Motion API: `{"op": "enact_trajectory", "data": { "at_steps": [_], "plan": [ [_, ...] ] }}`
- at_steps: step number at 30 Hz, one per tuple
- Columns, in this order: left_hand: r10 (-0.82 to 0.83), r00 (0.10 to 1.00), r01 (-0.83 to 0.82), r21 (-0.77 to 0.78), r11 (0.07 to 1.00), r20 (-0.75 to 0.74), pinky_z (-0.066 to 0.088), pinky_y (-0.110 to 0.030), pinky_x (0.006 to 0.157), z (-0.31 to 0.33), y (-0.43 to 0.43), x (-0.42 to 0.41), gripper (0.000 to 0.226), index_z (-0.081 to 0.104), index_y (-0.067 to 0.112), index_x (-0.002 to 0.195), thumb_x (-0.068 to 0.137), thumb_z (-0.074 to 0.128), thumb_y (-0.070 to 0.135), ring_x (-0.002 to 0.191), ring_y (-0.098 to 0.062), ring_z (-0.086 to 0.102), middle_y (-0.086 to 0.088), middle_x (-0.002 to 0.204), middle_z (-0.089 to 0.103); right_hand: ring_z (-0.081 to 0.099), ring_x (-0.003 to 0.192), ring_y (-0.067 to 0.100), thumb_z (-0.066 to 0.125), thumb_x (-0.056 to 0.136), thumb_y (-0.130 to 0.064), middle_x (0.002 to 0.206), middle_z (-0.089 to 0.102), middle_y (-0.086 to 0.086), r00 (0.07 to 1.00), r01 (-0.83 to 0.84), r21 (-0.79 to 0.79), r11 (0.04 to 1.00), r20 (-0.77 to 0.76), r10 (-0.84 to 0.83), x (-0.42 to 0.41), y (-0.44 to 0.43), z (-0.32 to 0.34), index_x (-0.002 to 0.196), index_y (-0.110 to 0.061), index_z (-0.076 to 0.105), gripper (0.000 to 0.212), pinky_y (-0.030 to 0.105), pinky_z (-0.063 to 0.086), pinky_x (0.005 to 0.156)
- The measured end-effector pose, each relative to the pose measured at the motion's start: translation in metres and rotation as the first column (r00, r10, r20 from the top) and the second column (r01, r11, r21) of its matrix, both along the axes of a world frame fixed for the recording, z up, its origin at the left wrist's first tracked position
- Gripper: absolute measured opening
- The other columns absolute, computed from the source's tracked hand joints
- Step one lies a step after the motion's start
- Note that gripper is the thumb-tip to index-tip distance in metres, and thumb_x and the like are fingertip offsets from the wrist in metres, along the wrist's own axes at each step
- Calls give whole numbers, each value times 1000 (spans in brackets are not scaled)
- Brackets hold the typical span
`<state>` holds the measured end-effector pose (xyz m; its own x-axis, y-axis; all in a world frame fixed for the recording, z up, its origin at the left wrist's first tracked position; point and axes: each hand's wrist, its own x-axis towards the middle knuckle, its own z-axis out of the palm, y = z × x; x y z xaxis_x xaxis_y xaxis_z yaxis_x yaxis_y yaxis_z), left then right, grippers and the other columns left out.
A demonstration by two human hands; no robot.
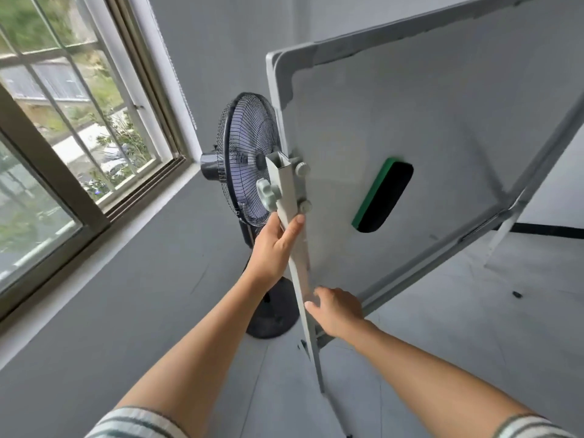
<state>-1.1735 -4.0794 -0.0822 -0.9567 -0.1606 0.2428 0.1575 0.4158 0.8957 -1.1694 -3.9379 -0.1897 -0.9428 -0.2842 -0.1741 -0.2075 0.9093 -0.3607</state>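
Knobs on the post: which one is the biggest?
The lobed knob on the side of the post facing the fan, just above the left hand. The upper knob and lower knob on the whiteboard side are smaller and round.

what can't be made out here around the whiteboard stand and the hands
Head view:
whiteboard: top right corner cut off by the frame edge.
fan: right of its cage hidden behind the whiteboard and the post.
right hand: fingertips blurred, grip or mere touch on the post unclear.
left hand: grips the post; fingers behind it hidden.
dark speck on the floor: too small to identify.
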Motion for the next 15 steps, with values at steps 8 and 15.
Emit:
{"op": "enact_trajectory", "data": {
  "at_steps": [8, 15],
  "plan": [
    [79, 996, -80, 21, 997, 31, 38, -30, 64, -2, 2, 39, 31, 43, 26, 79, 91, 47, 54, 65, -11, 43, 6, 70, 42, 61, 111, 28, 50, 89, -43, 118, 69, 4, 992, 94, 9, 996, 88, -94, 37, 45, -21, 114, -22, 62, 35, 32, 47, 86],
    [285, 870, -195, -251, 948, 402, 47, -36, 80, -81, 33, 73, 38, 47, 17, 118, 85, 56, 34, 103, -31, 60, -6, 109, 65, 62, 108, 27, 50, 86, -45, 119, 68, 1, 968, 210, 16, 977, 139, -211, 39, 146, -30, 113, -28, 63, 34, 31, 48, 85]
  ]
}}
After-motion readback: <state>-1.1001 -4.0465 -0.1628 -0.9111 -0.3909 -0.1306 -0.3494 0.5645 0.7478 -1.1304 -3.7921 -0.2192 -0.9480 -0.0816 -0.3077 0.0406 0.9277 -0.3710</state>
